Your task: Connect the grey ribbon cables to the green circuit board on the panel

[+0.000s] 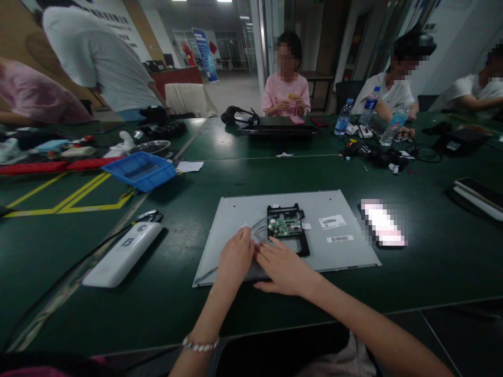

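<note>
A grey metal panel (349, 254), like the back of a display, lies flat on the table in front of me. On its middle sits a black plastic bracket (303, 243) with a green circuit board (286, 225) in it. Thin grey cables (258, 225) run from the board's left side towards my fingers. My left hand (236, 257) is closed, fingertips pressed together beside the cables at a small whitish piece; what they grip is mostly hidden. My right hand (286, 266) lies with fingers stretched out over the panel, its fingertips close to the left hand. Another grey cable (206, 274) shows at the panel's lower left corner.
A white power bank (123, 254) with a cable lies left; a phone (383, 224) lies right of the panel. Further back are a blue plastic basket (141, 170), a dark flat device (279, 130), water bottles (395, 125) and tangled black cables (377, 154). Several people are around the table.
</note>
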{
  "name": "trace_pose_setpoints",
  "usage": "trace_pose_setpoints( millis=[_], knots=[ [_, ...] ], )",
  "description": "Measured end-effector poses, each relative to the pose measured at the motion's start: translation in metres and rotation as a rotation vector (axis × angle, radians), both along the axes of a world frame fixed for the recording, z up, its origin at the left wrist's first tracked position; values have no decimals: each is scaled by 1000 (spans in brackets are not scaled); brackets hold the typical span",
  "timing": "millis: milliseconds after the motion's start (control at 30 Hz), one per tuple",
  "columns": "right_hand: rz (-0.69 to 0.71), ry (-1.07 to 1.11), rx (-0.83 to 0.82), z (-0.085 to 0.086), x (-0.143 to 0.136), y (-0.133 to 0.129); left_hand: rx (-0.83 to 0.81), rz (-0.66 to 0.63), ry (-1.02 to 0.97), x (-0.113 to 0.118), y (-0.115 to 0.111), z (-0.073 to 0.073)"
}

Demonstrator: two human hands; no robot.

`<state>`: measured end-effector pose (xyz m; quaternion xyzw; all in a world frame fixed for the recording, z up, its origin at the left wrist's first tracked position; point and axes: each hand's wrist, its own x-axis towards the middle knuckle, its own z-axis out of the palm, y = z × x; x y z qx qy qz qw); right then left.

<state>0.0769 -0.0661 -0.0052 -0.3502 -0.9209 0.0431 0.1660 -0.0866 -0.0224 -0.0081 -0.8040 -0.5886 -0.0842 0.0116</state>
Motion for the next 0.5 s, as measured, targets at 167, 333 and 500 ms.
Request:
trace_pose_setpoints(
  millis=[167, 333, 500],
  knots=[
    [-10, 82, -32, 12, 13, -3, -44, -18, -81, -2, 4, 8],
    [-297, 294, -48, 28, 70, 20, 85, 6, -112, 0, 1, 19],
    [-488, 365, -138, 18, 125, 43, 168, -81, -142, 5, -15, 27]
  ],
)
